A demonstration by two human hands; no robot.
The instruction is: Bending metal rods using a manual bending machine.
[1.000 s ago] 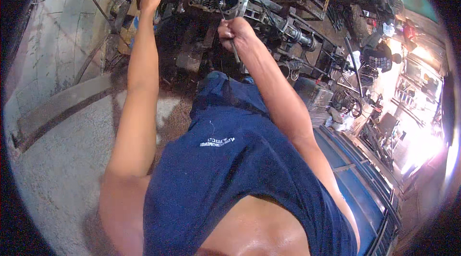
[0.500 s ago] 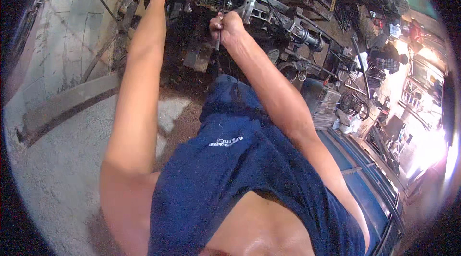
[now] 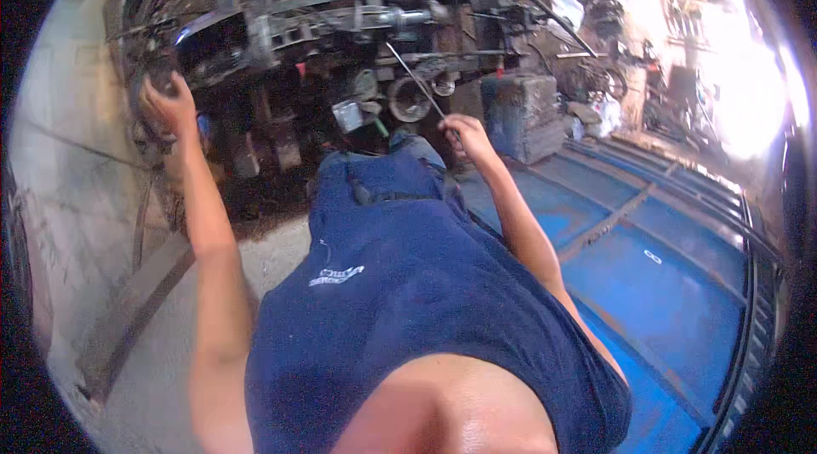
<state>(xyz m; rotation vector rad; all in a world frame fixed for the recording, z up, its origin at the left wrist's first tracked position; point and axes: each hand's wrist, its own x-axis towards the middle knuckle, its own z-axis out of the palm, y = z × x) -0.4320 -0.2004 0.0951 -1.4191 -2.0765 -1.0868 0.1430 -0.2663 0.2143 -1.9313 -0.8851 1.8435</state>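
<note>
My left hand (image 3: 170,107) is at the left end of a long, greasy metal machine (image 3: 298,24). Its thumb and fingers curl around something dark, too blurred to name. In front of the machine, my right hand (image 3: 466,137) is closed around the lower end of a thin metal rod (image 3: 414,79). The rod slants up and to the left, its tip near the machine's side. A dark, box-like housing (image 3: 213,44) forms the machine's left part. Farther right on the machine is a shiny metal cylinder (image 3: 407,17).
A ring-shaped metal part (image 3: 408,101) and a pale rectangular piece (image 3: 347,116) are below the machine. To the right stand a grey block-like box (image 3: 521,118) and a large blue metal panel (image 3: 655,262). A pale wall (image 3: 77,105) rises at left.
My right hand has pulled away from the housing's opening, right and nearer to me, bringing the rod. My left hand has come down lower. The view has swung right.
</note>
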